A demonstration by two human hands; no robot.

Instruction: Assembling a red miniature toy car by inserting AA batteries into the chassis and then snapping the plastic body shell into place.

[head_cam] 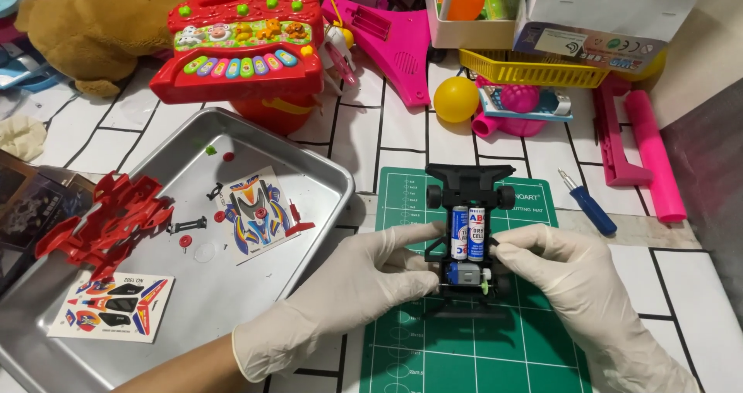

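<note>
White tiled surface [364, 141], toys along far edge. Green cutting mat [464, 346] at near edge carries black toy car chassis [468, 238]. Left hand [364, 284] and right hand [569, 277], both gloved, grips closed on chassis sides. Metal tray [309, 168] left.

our left hand [364, 284] and right hand [573, 284] cover the toy car chassis's [468, 238] rear wheels. the bottom edge cuts off our forearms, and the metal tray's [309, 161] near corner too.

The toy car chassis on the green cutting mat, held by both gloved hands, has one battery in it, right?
Not quite: the head view shows two batteries side by side in the toy car chassis. It does sit on the green cutting mat, with the left hand and right hand holding it.
</note>
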